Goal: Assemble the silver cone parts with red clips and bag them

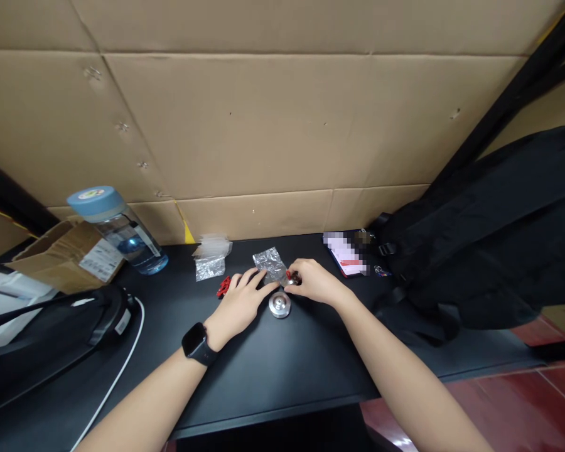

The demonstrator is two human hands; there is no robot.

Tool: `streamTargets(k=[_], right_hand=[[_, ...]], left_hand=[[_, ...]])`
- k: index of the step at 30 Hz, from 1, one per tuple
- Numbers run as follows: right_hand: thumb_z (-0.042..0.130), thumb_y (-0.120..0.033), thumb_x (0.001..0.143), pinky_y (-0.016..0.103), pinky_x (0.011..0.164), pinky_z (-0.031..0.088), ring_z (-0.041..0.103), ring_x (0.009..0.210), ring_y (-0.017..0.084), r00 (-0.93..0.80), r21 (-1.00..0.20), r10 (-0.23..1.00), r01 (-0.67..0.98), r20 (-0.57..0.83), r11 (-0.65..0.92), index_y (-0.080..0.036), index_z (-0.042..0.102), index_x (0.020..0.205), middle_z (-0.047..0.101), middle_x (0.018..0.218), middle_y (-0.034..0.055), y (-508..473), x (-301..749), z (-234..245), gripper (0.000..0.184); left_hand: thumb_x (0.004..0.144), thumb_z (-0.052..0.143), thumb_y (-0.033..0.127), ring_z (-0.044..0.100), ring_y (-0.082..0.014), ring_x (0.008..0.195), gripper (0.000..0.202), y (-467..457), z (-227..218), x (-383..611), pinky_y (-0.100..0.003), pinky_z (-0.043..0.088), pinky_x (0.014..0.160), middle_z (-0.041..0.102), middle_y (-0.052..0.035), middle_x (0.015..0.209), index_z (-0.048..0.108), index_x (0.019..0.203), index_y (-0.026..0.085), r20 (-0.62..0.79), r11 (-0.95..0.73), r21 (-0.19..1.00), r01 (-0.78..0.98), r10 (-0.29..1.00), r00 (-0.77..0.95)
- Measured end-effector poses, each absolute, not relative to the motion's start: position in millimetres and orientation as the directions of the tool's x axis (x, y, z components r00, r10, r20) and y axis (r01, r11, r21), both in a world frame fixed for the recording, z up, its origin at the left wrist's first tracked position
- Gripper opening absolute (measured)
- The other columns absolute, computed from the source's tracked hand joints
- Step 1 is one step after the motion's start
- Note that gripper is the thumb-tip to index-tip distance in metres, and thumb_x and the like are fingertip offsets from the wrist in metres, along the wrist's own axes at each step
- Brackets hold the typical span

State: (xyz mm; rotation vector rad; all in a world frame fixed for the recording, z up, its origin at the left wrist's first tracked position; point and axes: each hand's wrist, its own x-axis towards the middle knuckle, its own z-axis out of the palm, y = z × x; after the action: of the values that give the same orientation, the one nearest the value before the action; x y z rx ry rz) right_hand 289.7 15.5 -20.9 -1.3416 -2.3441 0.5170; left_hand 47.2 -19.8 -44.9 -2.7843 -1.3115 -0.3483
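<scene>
Head view of one black table top (273,376) set against one wall of brown cardboard sheets (263,125). In descending size are counted: one black fabric backpack (489,238) at the right; one black bag (51,339) at the left, with one white cable (122,370) along it; one open brown cardboard box (61,254); one clear plastic water bottle with a pale blue lid (122,232) beside the box; one flat pink-and-white item (346,254), partly blurred, by the backpack; two crinkled clear plastic bags, the outer bag (211,258) lying apart at the left and the middle bag (269,263) between the hands; one black wristwatch (198,344); one round silver metal disc (279,305); and two small red parts, the loose red part (223,287) and the pinched red part (290,275). The middle bag lies at the fingertips of both hands, and the disc rests on the table just nearer than it, between the hands. The left hand (242,298) is laid palm down with fingers spread, grasping nothing, its fingertips pressed on the middle bag; the loose red part lies just beside its little-finger side. The right hand (313,282) is curled, its fingertips closed on the pinched red part at the bag's right edge. Both forearms are extended from the lower edge and converge toward the centre.
</scene>
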Motion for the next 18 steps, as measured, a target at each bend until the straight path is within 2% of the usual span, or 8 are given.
streamTargets(k=[2, 7, 10, 13, 15, 18], right_hand=[[0.083, -0.025, 0.075, 0.027, 0.070, 0.045, 0.064, 0.078, 0.017, -0.461, -0.487, 0.871, 0.730, 0.168, 0.480, -0.017, 0.073, 0.085, 0.067, 0.092, 0.0062, 17, 288, -24, 0.016], [0.086, -0.022, 0.073, 0.027, 0.070, 0.046, 0.062, 0.075, 0.016, -0.479, -0.525, 0.862, 0.696, 0.168, 0.489, -0.017, 0.076, 0.086, 0.065, 0.087, 0.0044, 23, 287, -29, 0.018], [0.084, -0.015, 0.073, 0.027, 0.072, 0.050, 0.065, 0.077, 0.016, -0.488, -0.622, 0.851, 0.610, 0.192, 0.491, -0.019, 0.077, 0.094, 0.069, 0.090, 0.0045, 26, 289, -32, 0.022], [0.076, -0.011, 0.080, 0.027, 0.073, 0.052, 0.068, 0.076, 0.016, -0.479, -0.720, 0.856, 0.524, 0.192, 0.455, -0.019, 0.077, 0.093, 0.071, 0.091, 0.0046, 30, 289, -37, 0.015], [0.075, -0.012, 0.082, 0.027, 0.073, 0.052, 0.067, 0.075, 0.015, -0.472, -0.706, 0.855, 0.530, 0.214, 0.469, -0.019, 0.076, 0.090, 0.071, 0.090, 0.0044, 32, 287, -40, 0.011], [0.078, -0.017, 0.082, 0.027, 0.075, 0.048, 0.064, 0.082, 0.016, -0.428, -0.605, 0.859, 0.616, 0.281, 0.505, -0.020, 0.074, 0.087, 0.069, 0.092, 0.0033, 35, 280, -44, 0.008]], left_hand=[[0.094, 0.040, 0.006, 0.036, -0.0325, 0.143, 0.060, -19, -45, 46, -0.051, 0.038, 0.104, 0.045, -0.0075, 0.156, 0.053, 0.143, 0.036, 0.212, -0.650, 0.066, 0.757, 0.751, 0.625], [0.091, 0.042, 0.003, 0.038, -0.0325, 0.142, 0.065, -17, -43, 41, -0.051, 0.039, 0.102, 0.045, -0.0061, 0.157, 0.054, 0.143, 0.039, 0.197, -0.656, 0.101, 0.748, 0.750, 0.632], [0.090, 0.043, 0.003, 0.038, -0.0315, 0.143, 0.067, -16, -44, 38, -0.050, 0.038, 0.105, 0.046, -0.0054, 0.157, 0.054, 0.143, 0.041, 0.196, -0.663, 0.131, 0.738, 0.746, 0.636], [0.089, 0.044, 0.003, 0.037, -0.0307, 0.143, 0.068, -14, -44, 37, -0.050, 0.037, 0.106, 0.046, -0.0047, 0.157, 0.054, 0.144, 0.042, 0.181, -0.671, 0.140, 0.728, 0.740, 0.647], [0.089, 0.043, 0.003, 0.037, -0.0309, 0.143, 0.069, -14, -44, 37, -0.050, 0.038, 0.106, 0.045, -0.0044, 0.157, 0.053, 0.144, 0.043, 0.179, -0.676, 0.140, 0.724, 0.736, 0.653], [0.088, 0.041, 0.000, 0.037, -0.0320, 0.143, 0.071, -14, -45, 38, -0.050, 0.039, 0.104, 0.044, -0.0042, 0.158, 0.054, 0.144, 0.044, 0.183, -0.682, 0.126, 0.720, 0.729, 0.659]])
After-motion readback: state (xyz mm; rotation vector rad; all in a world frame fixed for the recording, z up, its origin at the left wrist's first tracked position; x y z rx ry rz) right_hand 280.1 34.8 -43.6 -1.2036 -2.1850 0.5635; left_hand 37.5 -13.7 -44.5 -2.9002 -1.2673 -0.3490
